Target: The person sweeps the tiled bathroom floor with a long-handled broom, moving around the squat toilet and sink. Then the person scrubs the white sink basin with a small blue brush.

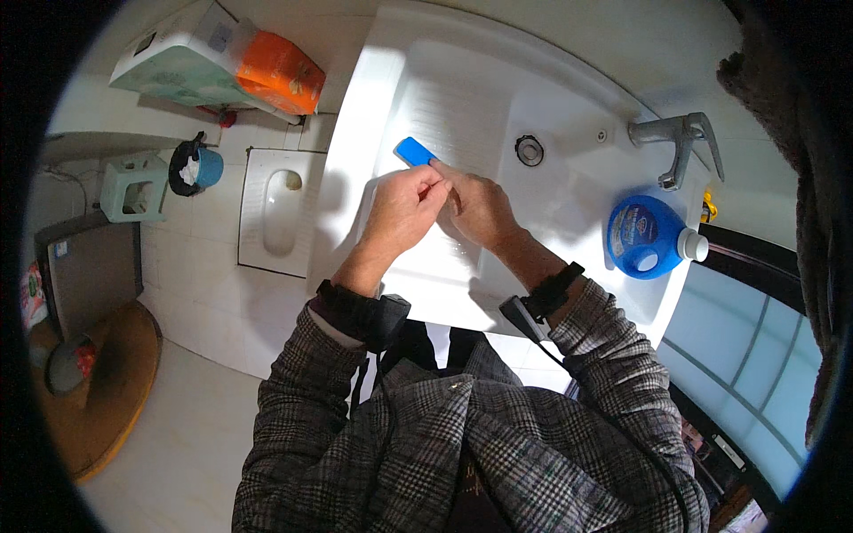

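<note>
Both hands meet over the ribbed washboard part of a white ceramic laundry sink (493,100). A flat blue object (414,151), perhaps a brush or its handle, juts out at the upper left of the fingers. My right hand (481,208) has its fingers at the near end of this object and seems to grip it. My left hand (408,205) is curled, its thumb and fingertips pinched together against the right fingers; whether it holds anything is hidden. The sink's drain (530,150) lies to the right of the hands.
A blue detergent bottle (643,236) with a white cap rests on the sink's right side, below a metal faucet (683,143). At left are a squat toilet (283,210), a small blue bin (208,166), a pale green stool (135,188) and a round wooden tabletop (126,393).
</note>
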Demonstrator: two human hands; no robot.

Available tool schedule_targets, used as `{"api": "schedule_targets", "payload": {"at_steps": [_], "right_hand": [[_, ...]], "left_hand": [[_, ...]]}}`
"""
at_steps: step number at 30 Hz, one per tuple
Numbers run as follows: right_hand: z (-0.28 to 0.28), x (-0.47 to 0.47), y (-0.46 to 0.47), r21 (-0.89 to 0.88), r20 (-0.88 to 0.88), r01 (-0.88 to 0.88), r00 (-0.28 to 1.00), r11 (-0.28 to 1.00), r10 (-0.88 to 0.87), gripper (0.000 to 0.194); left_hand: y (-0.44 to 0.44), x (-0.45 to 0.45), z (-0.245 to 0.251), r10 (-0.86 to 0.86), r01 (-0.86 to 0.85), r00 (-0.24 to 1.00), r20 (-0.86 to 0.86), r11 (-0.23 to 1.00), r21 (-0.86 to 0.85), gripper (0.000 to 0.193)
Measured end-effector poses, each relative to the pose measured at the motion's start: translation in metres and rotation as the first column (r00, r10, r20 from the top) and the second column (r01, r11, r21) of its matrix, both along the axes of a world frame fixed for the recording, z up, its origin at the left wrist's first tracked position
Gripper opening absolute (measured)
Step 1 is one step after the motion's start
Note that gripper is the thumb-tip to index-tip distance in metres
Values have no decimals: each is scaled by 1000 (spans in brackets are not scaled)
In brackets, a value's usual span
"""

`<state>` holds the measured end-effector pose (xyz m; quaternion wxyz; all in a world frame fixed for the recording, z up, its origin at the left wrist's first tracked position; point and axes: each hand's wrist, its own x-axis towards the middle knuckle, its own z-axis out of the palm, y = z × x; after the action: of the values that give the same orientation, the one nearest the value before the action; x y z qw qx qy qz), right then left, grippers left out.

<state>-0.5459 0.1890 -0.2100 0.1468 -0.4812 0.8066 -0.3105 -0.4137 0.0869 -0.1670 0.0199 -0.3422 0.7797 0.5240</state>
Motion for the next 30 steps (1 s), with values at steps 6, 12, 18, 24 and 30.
{"api": "schedule_targets", "payload": {"at_steps": [6,12,18,24,30], "right_hand": [[-8,-27,-7,272,-78,234,972,934,-221,38],[4,-6,5,207,57,-93,995,974,83,42],[1,-29,-3,208,-142,220,971,953,-193,38],[-14,-1,15,177,-78,-2,997,984,16,37],[-8,-13,4,274,-81,152,988,950,-135,34]], "left_hand": [[-1,-5,-6,-61,41,953,-298,996,-75,21],[-2,1,-5,-22,23,996,-89,1000,2,23],[4,-15,-3,-28,-4,905,-425,997,-75,18],[3,1,-1,-60,63,997,56,996,-60,26],[0,1,-15,-3,-35,958,-288,991,-128,24]]}}
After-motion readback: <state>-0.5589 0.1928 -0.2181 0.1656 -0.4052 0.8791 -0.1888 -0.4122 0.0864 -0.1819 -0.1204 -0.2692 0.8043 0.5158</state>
